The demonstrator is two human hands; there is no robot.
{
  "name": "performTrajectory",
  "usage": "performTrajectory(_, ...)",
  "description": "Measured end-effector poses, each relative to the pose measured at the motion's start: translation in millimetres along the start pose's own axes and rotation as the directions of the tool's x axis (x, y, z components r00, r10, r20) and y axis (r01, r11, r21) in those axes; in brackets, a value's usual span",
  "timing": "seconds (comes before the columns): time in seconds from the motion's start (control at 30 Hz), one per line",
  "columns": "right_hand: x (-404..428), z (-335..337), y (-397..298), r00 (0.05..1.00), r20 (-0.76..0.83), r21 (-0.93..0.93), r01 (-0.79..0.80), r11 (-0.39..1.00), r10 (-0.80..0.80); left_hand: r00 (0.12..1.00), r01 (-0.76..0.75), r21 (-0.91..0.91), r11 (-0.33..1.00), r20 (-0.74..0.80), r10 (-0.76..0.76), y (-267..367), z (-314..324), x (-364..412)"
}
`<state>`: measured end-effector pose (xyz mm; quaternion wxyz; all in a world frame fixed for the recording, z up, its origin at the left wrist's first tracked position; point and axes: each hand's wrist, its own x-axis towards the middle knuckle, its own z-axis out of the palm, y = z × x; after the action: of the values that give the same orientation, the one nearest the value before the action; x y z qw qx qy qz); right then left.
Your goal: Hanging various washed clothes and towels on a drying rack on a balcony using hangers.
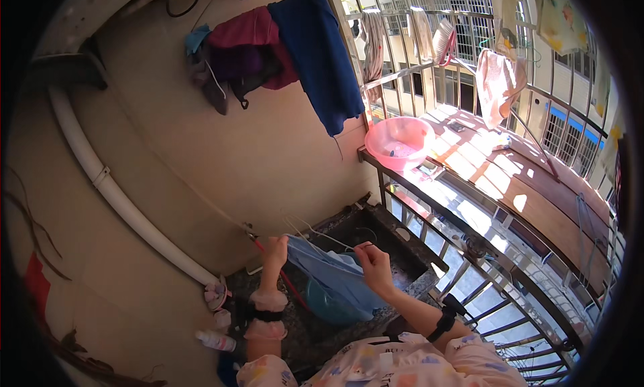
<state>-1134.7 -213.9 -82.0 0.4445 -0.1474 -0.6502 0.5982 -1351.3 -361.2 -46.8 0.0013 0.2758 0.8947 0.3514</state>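
Note:
My left hand (275, 252) grips the upper edge of a wet-looking blue garment (322, 271), which hangs down towards the right. The fingers of my right hand (374, 266) are pinched at the end of a thin pale wire clothes hanger (329, 237), close to the garment's other side. The garment partly covers a teal plastic basin (322, 304) below it. Under both hands is a dark stone sink (432, 281), its hollow behind the garment. A red hose (292, 286) runs from the wall tap (250, 231) down beside the basin.
A pink basin (400, 140) stands on the ledge at the right, by wooden boards (503, 181) and metal bars (483, 286). Clothes (317, 60) hang above along the wall. A white pipe (136, 221) and a white bottle (216, 340) are at the left.

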Motion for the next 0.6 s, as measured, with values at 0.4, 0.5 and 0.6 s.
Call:
performTrajectory(0.4,48.0,-3.4,-34.1,0.956,0.26,-0.012,0.146,0.989,-0.138,0.934,-0.263,0.167,0.95,0.292,0.207,-49.9,12.5,-48.8)
performTrajectory(0.5,40.4,11.6,-24.8,0.947,0.266,0.014,0.183,0.983,-0.18,0.969,-0.177,0.175,0.969,0.204,0.14,-37.0,9.2,-54.4)
performTrajectory(0.6,27.2,21.4,-17.5,0.945,0.298,-0.043,0.154,0.987,-0.135,0.997,0.014,0.332,0.943,-0.076,0.012,-29.1,-4.3,-49.8)
